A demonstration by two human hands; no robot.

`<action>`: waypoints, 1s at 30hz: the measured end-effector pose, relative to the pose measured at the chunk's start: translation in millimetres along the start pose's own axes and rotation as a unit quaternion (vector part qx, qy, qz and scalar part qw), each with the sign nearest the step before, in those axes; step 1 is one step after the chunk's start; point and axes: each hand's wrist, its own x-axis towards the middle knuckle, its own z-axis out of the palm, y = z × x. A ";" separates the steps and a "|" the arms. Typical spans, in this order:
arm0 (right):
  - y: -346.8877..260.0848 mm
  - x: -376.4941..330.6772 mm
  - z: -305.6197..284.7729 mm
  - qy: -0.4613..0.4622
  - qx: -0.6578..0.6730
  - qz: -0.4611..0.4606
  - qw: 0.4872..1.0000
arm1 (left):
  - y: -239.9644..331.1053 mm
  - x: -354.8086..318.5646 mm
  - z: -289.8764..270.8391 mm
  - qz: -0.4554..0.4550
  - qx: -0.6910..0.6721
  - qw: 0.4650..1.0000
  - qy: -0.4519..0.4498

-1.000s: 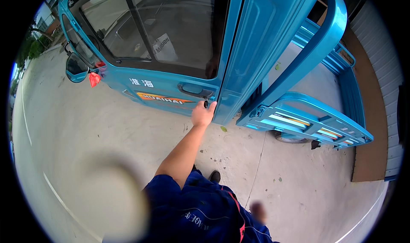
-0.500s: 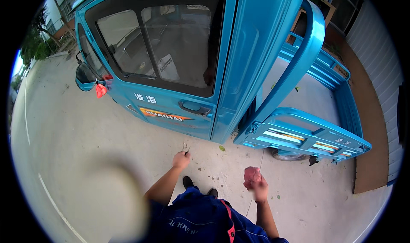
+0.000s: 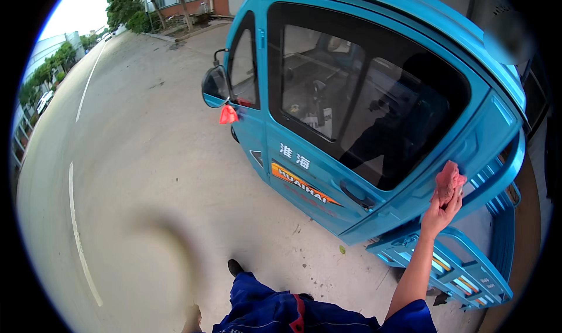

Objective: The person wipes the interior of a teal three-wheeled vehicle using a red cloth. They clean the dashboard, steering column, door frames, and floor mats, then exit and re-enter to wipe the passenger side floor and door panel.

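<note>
- Fingers [image 3: 454,202] of the right hand [image 3: 437,218] are bent round the near end of a crumpled pink-red cloth [image 3: 449,178], closed enough to keep hold of it.
- That cloth sits at the right of the scene, over the smooth panel [image 3: 410,195] behind the cab door; whether it presses on the panel or hangs just off it, I cannot tell.
- Its long axis runs near to far, roughly in line with the hand, and its loose end points to the far side, away from the wrist.
- On the left, only a bit of the left hand [image 3: 193,320] shows at the near edge, so I cannot tell how its fingers stand or what they hold.
- Beyond the hands stands a small blue truck [image 3: 328,172], its long axis running from far left to near right: the nose points far left, and the cargo bed [image 3: 468,274] lies near right.
- At the truck's front left, a red rag [image 3: 229,114] hangs just below the side mirror [image 3: 215,88].
- Left of the cloth is the dark door handle [image 3: 358,197].
</note>
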 end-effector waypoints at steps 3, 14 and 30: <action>-3.8 -86.9 68.6 -0.121 0.012 0.046 0.992 | -51.9 4.9 -28.0 -0.128 -0.038 0.991 -0.025; -243.3 -449.2 215.2 -0.737 -0.013 0.346 0.581 | 126.9 186.8 -188.4 0.132 0.185 0.971 -0.075; -445.2 -583.9 524.8 -0.772 -0.103 0.487 0.395 | 591.2 481.8 -232.2 0.047 0.105 0.983 -0.146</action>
